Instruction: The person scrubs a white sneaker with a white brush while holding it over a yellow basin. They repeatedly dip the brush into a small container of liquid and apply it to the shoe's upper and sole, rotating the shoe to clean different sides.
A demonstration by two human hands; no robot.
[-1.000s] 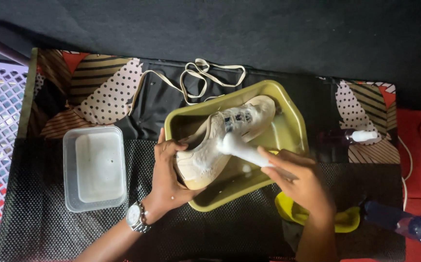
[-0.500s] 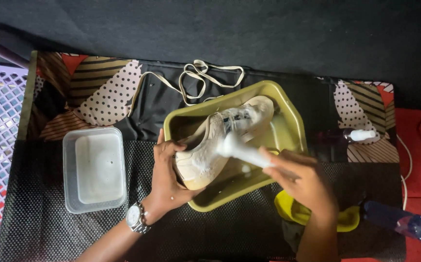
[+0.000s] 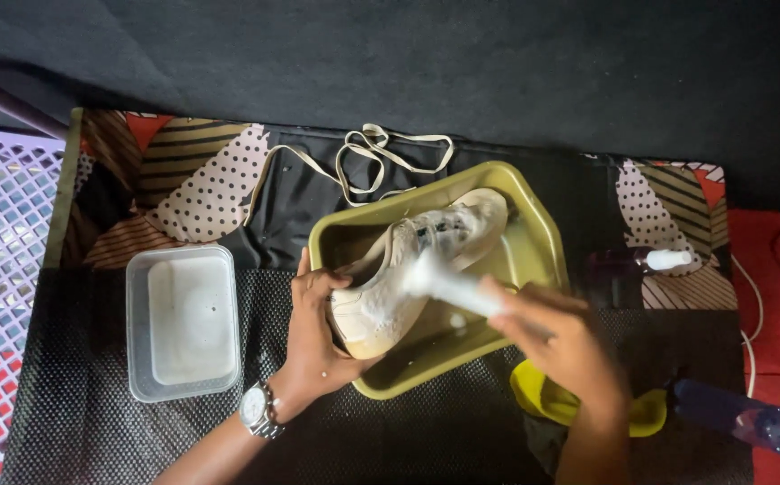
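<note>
- While the left hand (image 3: 318, 337) stays clamped on the heel of the shoe (image 3: 412, 274), fingers curled around it, the right hand (image 3: 565, 346) has slid toward 4 o'clock and now blurs with motion.
- Its fingers pinch a white brush (image 3: 448, 286), whose head has drawn back from the laces to mid-shoe; scrubbing looks under way.
- Shoe lies on its side in the green tray (image 3: 533, 242), long axis running 8 to 2 o'clock, toe pointing to 2 o'clock.
- Loose lace (image 3: 381, 157) rests on the surface at 12 o'clock; a tub (image 3: 181, 321) sits at 9 o'clock.
</note>
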